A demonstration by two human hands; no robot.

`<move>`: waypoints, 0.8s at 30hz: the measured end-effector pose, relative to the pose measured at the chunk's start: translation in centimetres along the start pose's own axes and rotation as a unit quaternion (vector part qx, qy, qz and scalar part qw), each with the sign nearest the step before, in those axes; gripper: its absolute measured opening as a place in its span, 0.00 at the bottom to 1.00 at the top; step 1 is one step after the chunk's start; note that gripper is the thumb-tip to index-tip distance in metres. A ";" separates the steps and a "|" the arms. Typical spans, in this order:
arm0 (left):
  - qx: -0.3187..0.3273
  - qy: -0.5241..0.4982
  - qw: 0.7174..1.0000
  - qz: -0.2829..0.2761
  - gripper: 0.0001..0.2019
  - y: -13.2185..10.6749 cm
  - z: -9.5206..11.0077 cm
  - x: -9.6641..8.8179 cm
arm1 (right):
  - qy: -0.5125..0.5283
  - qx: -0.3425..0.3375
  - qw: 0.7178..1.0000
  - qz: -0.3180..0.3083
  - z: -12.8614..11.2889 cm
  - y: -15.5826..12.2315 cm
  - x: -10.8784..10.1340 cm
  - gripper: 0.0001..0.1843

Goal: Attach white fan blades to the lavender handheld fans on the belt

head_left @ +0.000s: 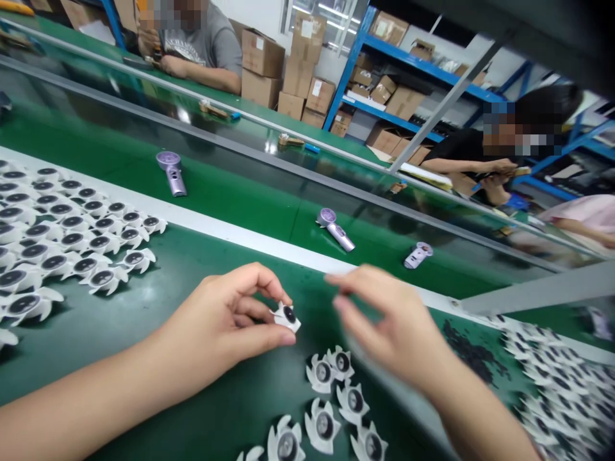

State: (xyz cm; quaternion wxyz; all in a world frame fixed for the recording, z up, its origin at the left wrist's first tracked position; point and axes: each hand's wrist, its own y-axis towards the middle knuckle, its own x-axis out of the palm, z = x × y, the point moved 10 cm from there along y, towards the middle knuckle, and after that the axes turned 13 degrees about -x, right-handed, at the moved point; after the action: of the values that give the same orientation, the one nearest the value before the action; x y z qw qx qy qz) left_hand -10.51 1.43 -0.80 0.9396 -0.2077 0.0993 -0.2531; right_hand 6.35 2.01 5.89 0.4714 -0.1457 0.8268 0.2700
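My left hand [245,317] pinches a small white fan blade wheel [287,317] with a black round centre between thumb and fingers, held above the green worktable. To its right is my right hand [384,314], smeared by motion. Its thumb and forefinger look apart, and nothing shows between them. Below the hands, several white fan blade wheels [323,426] lie on the tabletop with their grey hubs facing up.
Many fan blade wheels [72,224] cover the table at left, and more [552,378] lie at right beside a pile of small black pieces [473,352]. Purple handheld fan bodies [336,229] rest on the green conveyor [250,211]. Two people [202,45] [480,157] work across the line.
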 end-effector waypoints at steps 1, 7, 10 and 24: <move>-0.010 -0.007 1.000 -0.003 0.17 0.0 -0.1 0.0 | -0.052 0.133 0.989 0.041 4.7 -0.3 -2.0 0.17; 0.030 -0.071 0.997 -0.009 0.15 -0.1 0.9 0.2 | -0.124 0.540 0.826 0.109 21.2 -4.9 -8.4 0.29; 0.045 -0.083 0.995 0.012 0.18 -0.2 1.1 -0.4 | -0.061 0.552 0.828 0.084 22.0 -5.1 -7.1 0.18; 0.025 -0.150 0.988 0.021 0.28 -0.5 0.8 -1.3 | 0.142 0.104 0.983 -0.047 -4.4 -0.9 4.8 0.07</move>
State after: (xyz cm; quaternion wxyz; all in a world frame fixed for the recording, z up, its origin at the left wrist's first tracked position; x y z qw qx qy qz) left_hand -11.60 1.99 0.22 0.9540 -0.2174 -0.0449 -0.2015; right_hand 1.24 -1.19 3.31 0.3738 -0.1718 0.9012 0.1364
